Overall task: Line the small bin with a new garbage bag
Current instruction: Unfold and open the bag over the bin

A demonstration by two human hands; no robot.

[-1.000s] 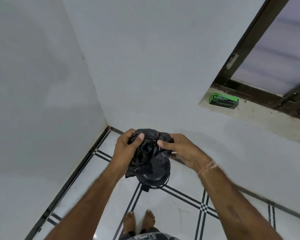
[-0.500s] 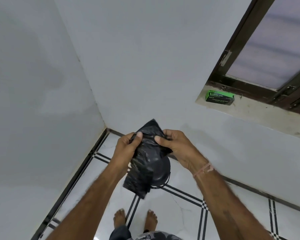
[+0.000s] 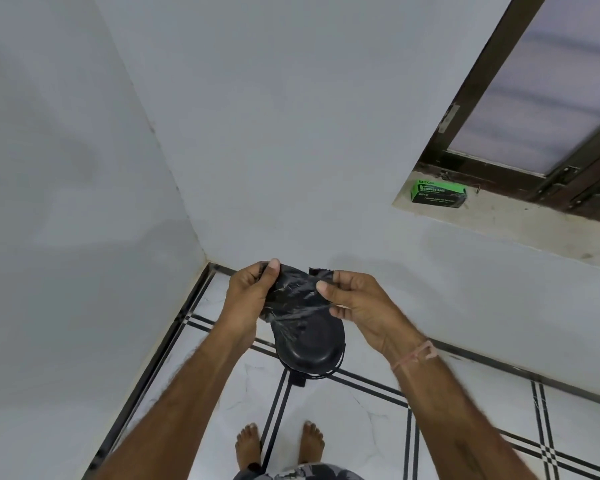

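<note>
Head view: garbage bag (image 3: pixel 293 299) bunched above the closed bin (image 3: pixel 310 355).
Left hand (image 3: pixel 248 299) and right hand (image 3: pixel 355 299) pinch its thin, slippery film; judged best gripped at the twelve o'clock edge.

The hands are further apart now, so the bag (image 3: pixel 293 296) is pulled out wider between the left hand (image 3: pixel 248 299) and right hand (image 3: pixel 357 301). The tail that hung down half a second ago is gone, so more of the bin (image 3: pixel 312 348) lid shows underneath.
</note>
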